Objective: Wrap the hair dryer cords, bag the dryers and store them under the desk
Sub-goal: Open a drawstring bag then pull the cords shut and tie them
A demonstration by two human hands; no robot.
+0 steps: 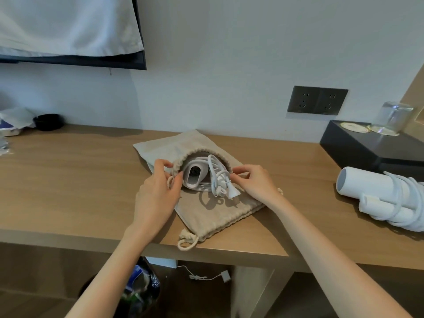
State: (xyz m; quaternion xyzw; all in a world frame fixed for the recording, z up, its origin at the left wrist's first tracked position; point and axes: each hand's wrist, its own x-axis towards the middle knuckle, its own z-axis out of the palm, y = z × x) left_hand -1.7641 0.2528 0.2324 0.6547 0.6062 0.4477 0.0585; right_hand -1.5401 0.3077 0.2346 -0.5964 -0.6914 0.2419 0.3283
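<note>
On desk (68,180), beige bag (169,145), dryer (195,175) and cord (218,177) inside

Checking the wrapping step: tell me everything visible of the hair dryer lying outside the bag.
The unbagged hair dryer is white, smooth and plastic-looking, its round greyish barrel end facing left. Its white cord is wound around body and handle. It lies on its side on the wooden desk, far right, in front of the black tray. No hand touches it; the frame edge crops it.
</note>
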